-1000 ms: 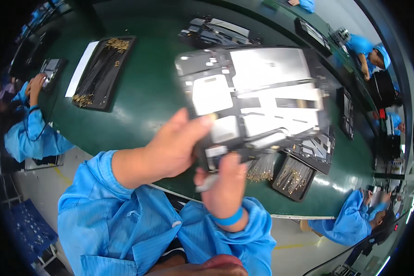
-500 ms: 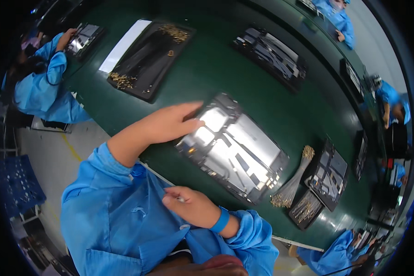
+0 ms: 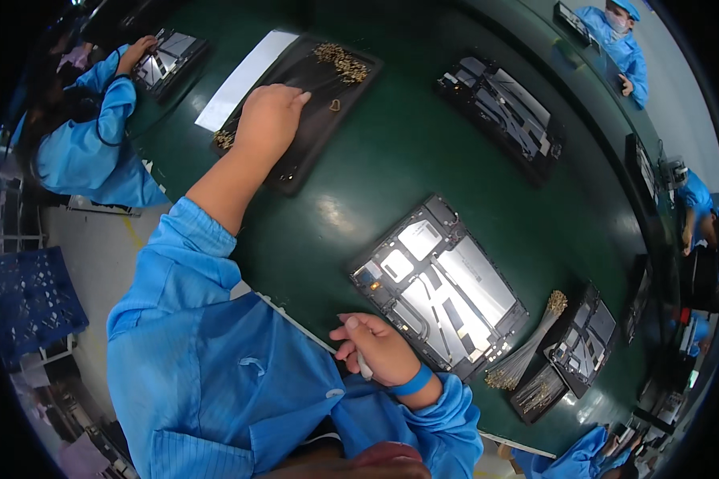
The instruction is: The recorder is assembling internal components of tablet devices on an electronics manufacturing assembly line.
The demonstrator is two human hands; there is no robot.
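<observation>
My left hand (image 3: 268, 121) reaches over a black tray (image 3: 288, 180) of thin dark cables with gold-coloured ends. Its fingers are closed together; whatever they hold, if anything, is hidden. My right hand (image 3: 385, 351) stays near the table's front edge with its fingers curled round a small pale stick-like tool (image 3: 364, 366), mostly hidden in the palm. Beyond that hand an opened tablet-like device (image 3: 439, 283) lies on the table, its silver plates and black strips facing up. Neither hand touches it.
A white strip (image 3: 244, 80) lies along the tray's left. Another opened device (image 3: 503, 112) sits at the far right. Nearer right are a bundle of pale cables (image 3: 531, 343), a cable box (image 3: 539, 393) and a third device (image 3: 583, 339). Co-workers in blue sit around the green table (image 3: 319, 247).
My left hand has left the opened device and moved up and left over the cable tray. My right hand has shifted right, closer to the device. The whole view has shifted slightly.
</observation>
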